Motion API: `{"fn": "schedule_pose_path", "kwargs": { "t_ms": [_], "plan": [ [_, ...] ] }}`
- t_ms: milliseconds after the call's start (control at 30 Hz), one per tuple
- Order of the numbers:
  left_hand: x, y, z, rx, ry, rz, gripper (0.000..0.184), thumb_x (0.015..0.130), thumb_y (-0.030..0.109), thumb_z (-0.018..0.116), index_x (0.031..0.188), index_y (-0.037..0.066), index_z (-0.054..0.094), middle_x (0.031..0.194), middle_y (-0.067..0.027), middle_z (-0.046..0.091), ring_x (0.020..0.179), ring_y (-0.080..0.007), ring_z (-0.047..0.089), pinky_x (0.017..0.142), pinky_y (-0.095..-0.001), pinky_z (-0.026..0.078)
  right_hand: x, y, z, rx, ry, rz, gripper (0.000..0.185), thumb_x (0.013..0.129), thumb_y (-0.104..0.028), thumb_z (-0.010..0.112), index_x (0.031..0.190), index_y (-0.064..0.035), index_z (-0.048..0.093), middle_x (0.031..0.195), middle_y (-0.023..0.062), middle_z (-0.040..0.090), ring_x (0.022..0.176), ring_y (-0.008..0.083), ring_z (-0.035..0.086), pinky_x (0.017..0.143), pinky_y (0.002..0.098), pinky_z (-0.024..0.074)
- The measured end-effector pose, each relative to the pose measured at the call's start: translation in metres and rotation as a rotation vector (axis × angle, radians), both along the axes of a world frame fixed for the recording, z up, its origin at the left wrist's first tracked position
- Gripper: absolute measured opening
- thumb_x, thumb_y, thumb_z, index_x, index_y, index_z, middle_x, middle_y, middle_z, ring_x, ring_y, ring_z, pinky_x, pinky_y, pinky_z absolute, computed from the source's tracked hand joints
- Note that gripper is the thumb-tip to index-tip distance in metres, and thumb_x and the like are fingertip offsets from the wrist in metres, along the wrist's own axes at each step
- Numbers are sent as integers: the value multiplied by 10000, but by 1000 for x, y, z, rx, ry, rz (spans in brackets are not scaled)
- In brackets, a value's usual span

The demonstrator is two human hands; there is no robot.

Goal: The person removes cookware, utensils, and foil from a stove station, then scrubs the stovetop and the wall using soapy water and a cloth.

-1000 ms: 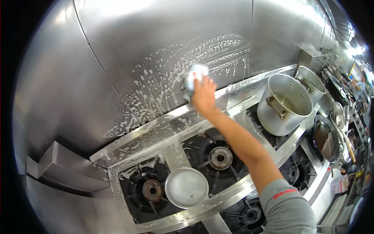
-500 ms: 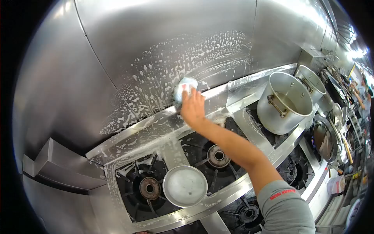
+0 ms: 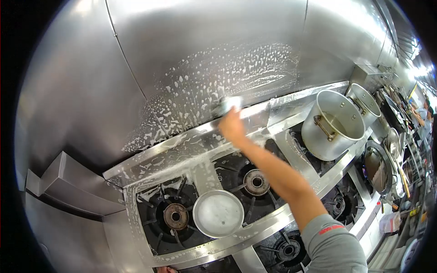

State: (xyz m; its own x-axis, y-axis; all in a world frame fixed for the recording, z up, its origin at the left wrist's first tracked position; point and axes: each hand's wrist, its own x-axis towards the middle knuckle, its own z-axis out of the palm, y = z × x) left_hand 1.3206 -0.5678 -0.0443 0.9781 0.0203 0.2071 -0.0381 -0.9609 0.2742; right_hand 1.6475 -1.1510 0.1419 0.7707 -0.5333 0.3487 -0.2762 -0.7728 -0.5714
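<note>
My right hand [image 3: 232, 127] is closed on a pale, bunched-up cloth [image 3: 231, 105] and presses it to the steel wall panel [image 3: 182, 27], low down just above the back ledge of the stove. Both hand and cloth are smeared by motion. White suds [image 3: 195, 82] and droplets cover the panel around them in a broad arc. Only a sliver of my left hand [image 3: 167, 270] shows at the bottom edge, by the stove's front rim; its fingers are mostly hidden. A round metal bowl [image 3: 218, 214] of whitish, foamy liquid rests over the burners below my right arm.
Several gas burners [image 3: 176, 216] with black grates fill the stove top [image 3: 205, 173]. Two large aluminium pots [image 3: 325, 136] stand at the right rear. Beyond are a dark pan [image 3: 377, 166], ladles and other cookware. People [image 3: 423, 118] are at the far right.
My right hand and the cloth have moved slightly to the right and down along the wall. The view has shifted a little, and a bit of my left hand shows more at the bottom.
</note>
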Motion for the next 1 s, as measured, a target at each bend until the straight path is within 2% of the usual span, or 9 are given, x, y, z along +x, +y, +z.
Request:
{"fn": "schedule_pose_path", "kwargs": {
  "t_ms": [33, 167, 200, 267, 300, 367, 700, 867, 1000],
  "plan": [
    [0, -3, 4, 24, 47, 22, 172, 825, 225, 568, 873, 78, 645, 845, -183, 624, 823, -399, 574, 766, -515, 468, -14, 35, 21, 214, -5, 103, 647, 836, -192, 535, 1336, 139, 292, 1050, 398, 559, 1047, 517, 538, 944, 480, 441],
    [-2, -2, 4, -33, -38, -3, 237, 851, 250, 549, 966, 83, 672, 968, -188, 647, 942, -385, 574, 841, -510, 460, -72, 76, 58, 303, 13, 553, 486, 811, -118, 530, 1270, 25, 460, 1058, 323, 591, 980, 454, 583, 850, 484, 459],
    [0, 0, -4, -48, -39, 16, 237, 851, 250, 549, 966, 83, 672, 968, -188, 647, 942, -385, 574, 841, -510, 460, -99, 79, 66, 233, 40, 650, 495, 800, -111, 536, 1278, 2, 470, 1060, 310, 594, 982, 446, 586, 843, 477, 460],
    [7, 5, -15, 115, -180, -18, 203, 760, 165, 546, 615, 54, 456, 649, -157, 457, 630, -357, 493, 574, -474, 405, -171, 93, 110, 158, 359, 734, 531, 743, -100, 542, 1270, -46, 505, 1101, 255, 588, 947, 439, 586, 842, 475, 471],
    [5, 2, -5, 75, -93, -6, 214, 788, 158, 517, 628, 31, 453, 687, -169, 475, 664, -356, 501, 598, -479, 403, -196, 95, 88, -91, 159, 832, 514, 727, -125, 561, 1235, -54, 534, 1110, 233, 599, 933, 413, 607, 851, 469, 487],
    [7, 6, -12, 53, -79, 42, 204, 746, 173, 545, 615, 45, 457, 690, -154, 490, 670, -353, 511, 600, -480, 411, -229, 110, 81, -248, 490, 951, 468, 710, -143, 585, 1171, -66, 586, 1120, 164, 629, 955, 369, 631, 821, 457, 516],
    [5, 9, -11, 45, -139, 2, 153, 719, 205, 565, 671, 63, 535, 729, -131, 540, 705, -343, 557, 631, -463, 457, -233, 163, 27, -526, 723, 784, 392, 734, -187, 623, 1086, -17, 592, 1030, 215, 648, 851, 368, 664, 733, 451, 542],
    [4, 13, -15, 9, -149, 11, 163, 728, 212, 580, 671, 65, 541, 738, -125, 549, 714, -331, 564, 649, -454, 460, -255, 158, 57, -119, 436, 709, 409, 726, -221, 670, 1034, 29, 570, 837, 257, 647, 843, 403, 649, 738, 466, 524],
    [6, 9, -4, -37, -126, 47, 142, 718, 186, 566, 673, 56, 530, 755, -138, 547, 742, -339, 557, 666, -471, 455, -254, 127, 95, 107, 276, 760, 403, 651, -155, 758, 1008, -41, 609, 896, 195, 665, 886, 359, 650, 779, 388, 507]
  ]
}}
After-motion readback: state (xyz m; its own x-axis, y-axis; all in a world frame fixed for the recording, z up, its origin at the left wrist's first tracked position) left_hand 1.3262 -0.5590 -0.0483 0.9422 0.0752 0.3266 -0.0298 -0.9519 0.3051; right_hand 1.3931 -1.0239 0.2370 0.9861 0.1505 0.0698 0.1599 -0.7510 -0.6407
